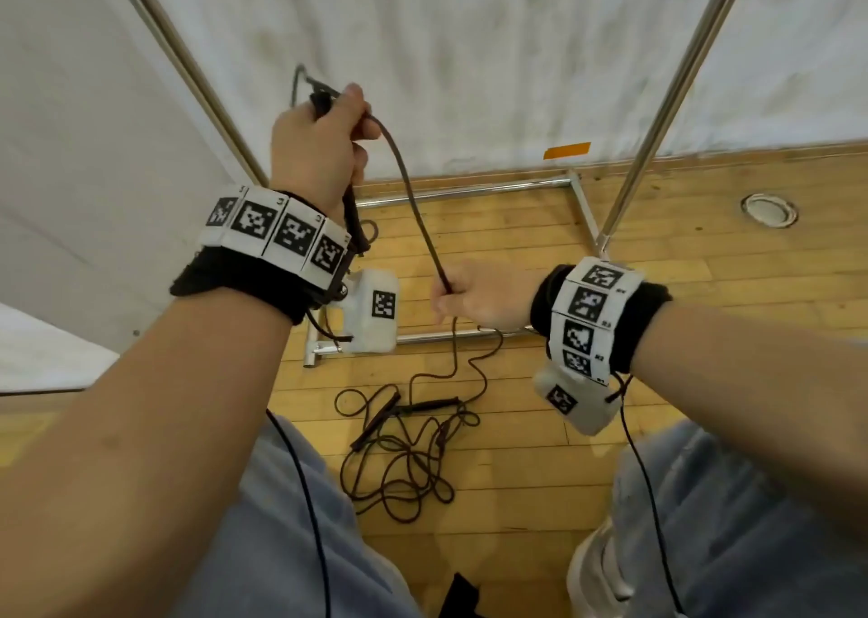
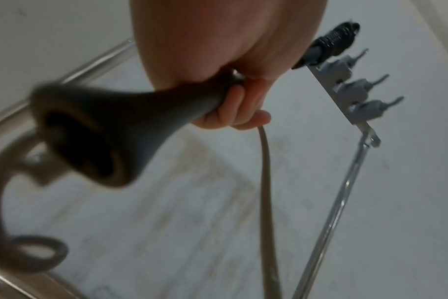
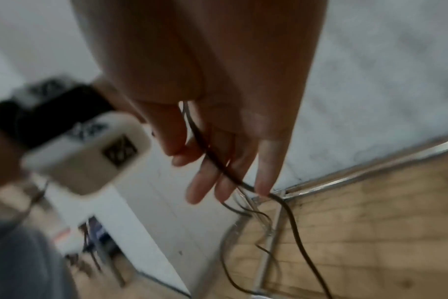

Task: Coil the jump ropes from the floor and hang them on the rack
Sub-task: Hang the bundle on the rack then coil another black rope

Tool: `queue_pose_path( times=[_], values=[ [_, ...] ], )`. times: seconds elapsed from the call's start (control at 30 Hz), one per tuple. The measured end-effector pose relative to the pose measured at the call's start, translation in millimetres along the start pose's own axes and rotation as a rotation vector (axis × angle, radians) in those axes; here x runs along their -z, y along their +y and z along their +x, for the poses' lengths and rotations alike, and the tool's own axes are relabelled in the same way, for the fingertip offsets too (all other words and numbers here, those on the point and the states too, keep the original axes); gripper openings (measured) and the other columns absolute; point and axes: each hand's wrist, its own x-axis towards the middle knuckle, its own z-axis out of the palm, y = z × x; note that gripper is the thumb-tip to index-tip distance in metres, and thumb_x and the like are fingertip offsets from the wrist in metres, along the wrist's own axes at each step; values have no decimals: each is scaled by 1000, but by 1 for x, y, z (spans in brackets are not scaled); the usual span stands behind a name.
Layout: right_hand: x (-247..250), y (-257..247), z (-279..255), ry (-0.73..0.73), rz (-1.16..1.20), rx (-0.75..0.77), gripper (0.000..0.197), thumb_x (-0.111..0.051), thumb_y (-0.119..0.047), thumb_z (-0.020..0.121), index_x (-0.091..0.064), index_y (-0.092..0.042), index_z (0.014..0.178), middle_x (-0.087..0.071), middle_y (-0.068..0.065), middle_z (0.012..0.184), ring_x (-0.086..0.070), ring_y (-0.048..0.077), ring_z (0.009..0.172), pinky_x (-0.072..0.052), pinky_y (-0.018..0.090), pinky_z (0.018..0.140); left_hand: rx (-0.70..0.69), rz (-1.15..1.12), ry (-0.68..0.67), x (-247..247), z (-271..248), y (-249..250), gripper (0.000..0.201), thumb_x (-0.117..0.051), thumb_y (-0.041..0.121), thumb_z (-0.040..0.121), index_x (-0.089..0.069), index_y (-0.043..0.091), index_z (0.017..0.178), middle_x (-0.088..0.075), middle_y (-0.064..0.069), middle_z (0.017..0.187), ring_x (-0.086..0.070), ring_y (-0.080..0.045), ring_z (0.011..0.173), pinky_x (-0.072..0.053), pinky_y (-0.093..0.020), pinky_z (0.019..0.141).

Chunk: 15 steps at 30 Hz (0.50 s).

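My left hand (image 1: 329,133) is raised and grips a dark jump rope handle (image 2: 141,121) in its fist (image 2: 233,101); the handle's ribbed end (image 2: 333,44) sticks out above. From it the rope (image 1: 413,194) slants down to my right hand (image 1: 474,298), which holds it lower and to the right. The cord runs through those fingers (image 3: 218,165) and drops to the floor (image 3: 297,232). A tangled pile of rope (image 1: 404,458) with two handles lies between my knees. The rack's hook rail (image 2: 345,95) shows beside my left hand; its steel upright (image 1: 657,124) stands behind my right wrist.
The rack's base bars (image 1: 460,190) lie on the wooden floor, against a white curtain with an orange tape mark (image 1: 567,150). A round floor socket (image 1: 769,209) sits at far right. My jeans legs and a white shoe (image 1: 601,566) fill the bottom. A white panel (image 1: 70,147) stands left.
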Motion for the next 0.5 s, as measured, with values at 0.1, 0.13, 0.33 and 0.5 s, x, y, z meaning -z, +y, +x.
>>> queue_pose_path(
  times=[0.1,0.13,0.33,0.5],
  values=[
    [16,-4,-6,17,29,-57,23,-40,-24,100,-57,-20,85,-68,-2,93,-60,15,99,-39,32,97,12,50,44,9,4,-1,19,-54,27,96,-62,12,87,-72,2,69,-41,-8,40,-33,-19,40],
    [25,-8,-10,57,96,-55,26,-39,-22,100,-58,-17,81,-69,1,88,-62,19,98,-40,34,99,38,93,38,11,4,-2,19,-54,28,96,-62,12,91,-74,0,75,-43,-8,41,-35,-19,41],
    [75,-29,-26,390,1158,111,29,-34,-21,102,-49,-13,78,-53,5,66,-63,23,66,-57,35,74,129,476,-397,-4,-22,-21,19,-63,4,76,-70,21,82,-56,5,61,-43,-10,47,-35,-24,48],
    [96,-25,-32,564,1418,172,31,-34,-24,102,-50,-14,77,-51,1,63,-62,17,58,-54,29,63,143,659,-663,-20,-39,-36,6,-72,24,82,-70,25,76,-57,11,58,-49,-8,54,-45,-29,59]
  ],
)
